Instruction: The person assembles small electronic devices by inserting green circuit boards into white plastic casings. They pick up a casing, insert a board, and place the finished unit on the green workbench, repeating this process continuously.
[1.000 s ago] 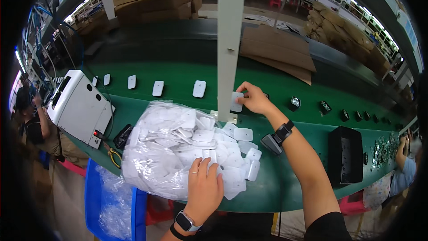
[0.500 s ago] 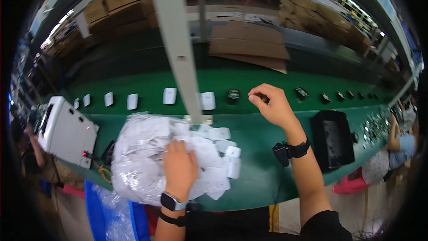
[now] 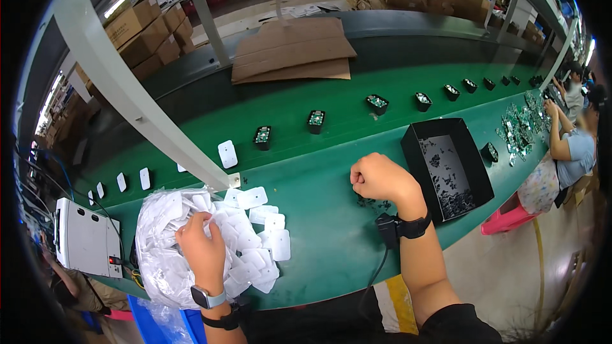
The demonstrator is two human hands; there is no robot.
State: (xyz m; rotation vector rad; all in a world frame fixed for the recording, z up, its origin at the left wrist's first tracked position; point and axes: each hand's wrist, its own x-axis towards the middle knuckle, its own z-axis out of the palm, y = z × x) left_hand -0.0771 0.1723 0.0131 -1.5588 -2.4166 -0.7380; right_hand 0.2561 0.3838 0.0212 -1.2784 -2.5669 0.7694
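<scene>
My left hand [image 3: 203, 248] rests over a clear plastic bag [image 3: 148, 242] of white plastic covers. Its fingers are bent and a little apart among the covers, with none plainly gripped. Loose white covers [image 3: 255, 258] spill out to its right. My right hand [image 3: 384, 179] is closed, fingers curled in, over the green table. Whatever it may hold is hidden. Just below it lie small dark parts [image 3: 373, 203]. To its right stands a black box [image 3: 475, 172] with many small black pieces inside.
Along the green belt [image 3: 210, 134] stand black housings with circuit boards [image 3: 315, 121] and white-covered units [image 3: 145, 178]. A white machine [image 3: 86, 239] sits at left. A slanted post [image 3: 137, 108] rises near the bag. At far right another person [image 3: 567, 146] works beside piled circuit boards [image 3: 519, 127].
The view has turned to the right. My right hand has come back from the belt to over the table, its fingers closing. My left hand stays at the bag, fingers now more bent.
</scene>
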